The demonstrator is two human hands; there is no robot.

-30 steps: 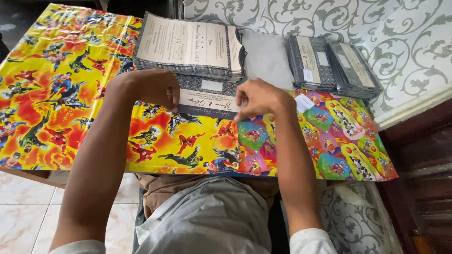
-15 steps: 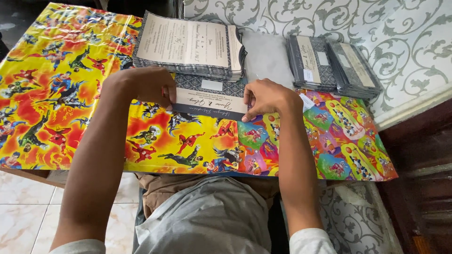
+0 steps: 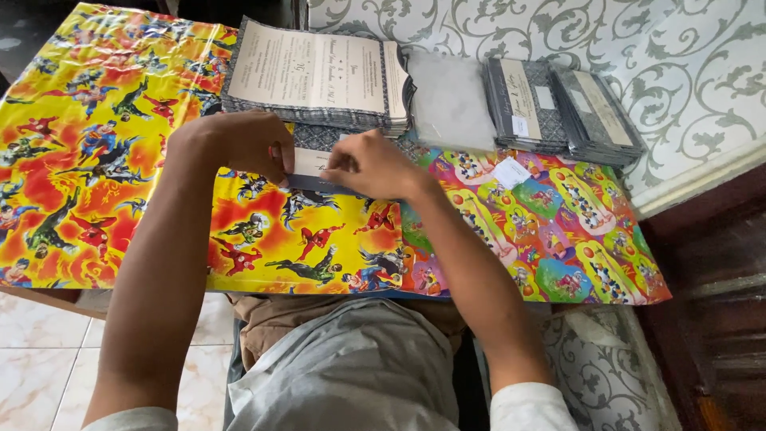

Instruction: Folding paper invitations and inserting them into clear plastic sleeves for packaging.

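Observation:
My left hand (image 3: 239,144) and my right hand (image 3: 371,165) both pinch a folded card (image 3: 311,164), pale with a dark patterned border, lying on the bright cartoon-print table covering (image 3: 96,160). The hands sit close together, hiding most of the card. Just behind them lies a stack of open printed cards (image 3: 319,76) with the same dark patterned edge.
A pile of clear plastic sleeves (image 3: 448,100) lies right of the open stack. Two stacks of folded dark cards (image 3: 531,104), (image 3: 598,116) sit further right, and a small white label (image 3: 511,172) rests on the covering. A patterned grey-white cloth (image 3: 678,72) lies along the right.
My right hand has slid left along the card toward my left hand, so the two hands are now close together and cover most of it.

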